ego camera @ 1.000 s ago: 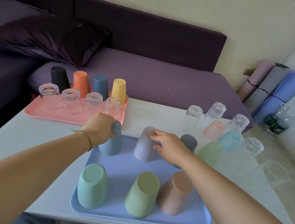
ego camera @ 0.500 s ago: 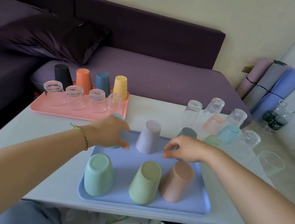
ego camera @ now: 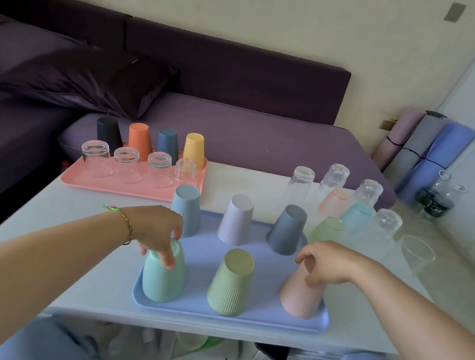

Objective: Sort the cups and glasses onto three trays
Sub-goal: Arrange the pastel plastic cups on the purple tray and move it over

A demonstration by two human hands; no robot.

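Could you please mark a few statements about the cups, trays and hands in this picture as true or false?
1. The left hand grips the mint-green ribbed plastic cup at the front left of the flat blue plastic tray. True.
2. The cups on the blue tray stand mouth up. False: all six ribbed cups there stand upside down, bases up.
3. The flat pink plastic tray holds four clear drinking glasses in front of four coloured plastic cups. True.
4. The right hand holds the olive-green cup. False: its fingers curl over the pale pink ribbed plastic cup at the front right of the blue tray.
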